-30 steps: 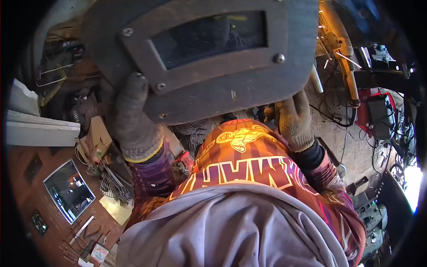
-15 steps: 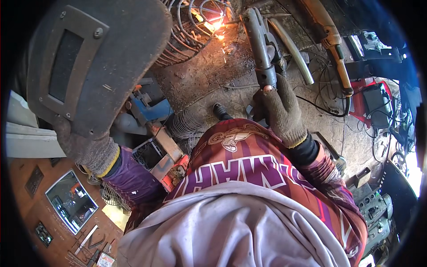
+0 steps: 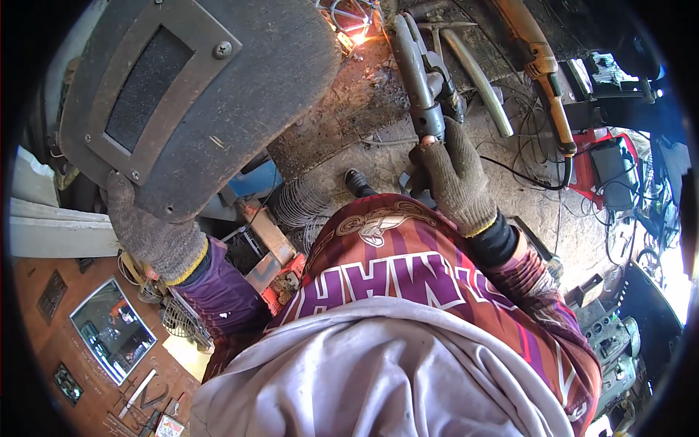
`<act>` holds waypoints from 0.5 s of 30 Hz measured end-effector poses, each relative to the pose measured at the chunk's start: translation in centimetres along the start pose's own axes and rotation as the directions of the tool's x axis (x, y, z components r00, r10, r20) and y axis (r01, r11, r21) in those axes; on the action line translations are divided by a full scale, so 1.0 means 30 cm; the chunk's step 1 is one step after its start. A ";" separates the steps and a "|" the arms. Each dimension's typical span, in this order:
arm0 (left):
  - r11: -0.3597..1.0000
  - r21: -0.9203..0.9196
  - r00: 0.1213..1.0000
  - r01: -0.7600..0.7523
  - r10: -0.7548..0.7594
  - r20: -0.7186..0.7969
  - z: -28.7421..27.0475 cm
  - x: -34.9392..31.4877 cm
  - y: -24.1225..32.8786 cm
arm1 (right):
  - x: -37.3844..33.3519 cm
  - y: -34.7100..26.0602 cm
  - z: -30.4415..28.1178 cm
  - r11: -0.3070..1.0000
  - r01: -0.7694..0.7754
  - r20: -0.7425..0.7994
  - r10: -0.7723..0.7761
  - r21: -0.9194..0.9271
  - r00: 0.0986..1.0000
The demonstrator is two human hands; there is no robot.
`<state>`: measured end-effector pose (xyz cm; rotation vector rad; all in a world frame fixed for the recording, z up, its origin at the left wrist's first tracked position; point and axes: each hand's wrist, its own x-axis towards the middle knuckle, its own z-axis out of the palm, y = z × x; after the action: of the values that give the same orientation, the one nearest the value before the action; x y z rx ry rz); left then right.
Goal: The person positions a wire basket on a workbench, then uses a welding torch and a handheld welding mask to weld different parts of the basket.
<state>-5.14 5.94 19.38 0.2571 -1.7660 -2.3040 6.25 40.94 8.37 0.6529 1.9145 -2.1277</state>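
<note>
My left hand (image 3: 156, 240), in a grey knit glove with a yellow cuff, grips the lower edge of a dark welding shield (image 3: 269, 87) with a framed dark window. The shield covers the far left. In the same kind of glove, my right hand (image 3: 459, 178) is closed round a grey electrode holder (image 3: 413, 80) that points away from me. A bright arc (image 3: 358, 38) glows just left of the holder's far end, at a piece of bent round metal rods (image 3: 346, 13). The shield hides much of that rod piece.
Right of the holder lies a hammer (image 3: 477, 84) with a pale curved handle, then an orange angle grinder (image 3: 542, 65). Coiled wire (image 3: 302, 204) and a red crate (image 3: 284, 284) stand left of my body. Cables (image 3: 520, 171) trail across the floor near a red-and-grey case (image 3: 615, 175).
My left hand has shifted the shield right and slightly away, covering more of the rod piece. The right hand and holder have moved only slightly left. The arc still glows.
</note>
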 end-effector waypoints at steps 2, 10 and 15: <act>0.999 0.035 0.999 -0.019 0.021 -0.046 0.034 -0.011 -0.002 | 0.000 -0.001 0.003 1.000 -0.001 -0.006 0.001 -0.008 1.000; 0.994 0.020 0.994 -0.105 0.104 0.020 0.084 -0.034 -0.037 | 0.015 0.021 0.009 1.000 0.004 -0.014 -0.003 0.017 1.000; 0.998 -0.014 0.993 -0.053 0.054 0.102 0.122 -0.075 -0.061 | 0.020 0.040 0.017 0.991 0.130 -0.039 -0.129 0.010 0.991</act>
<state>-4.13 10.43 18.58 0.0893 -1.7836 -2.3275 6.16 40.37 7.05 0.5904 2.0170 -2.2208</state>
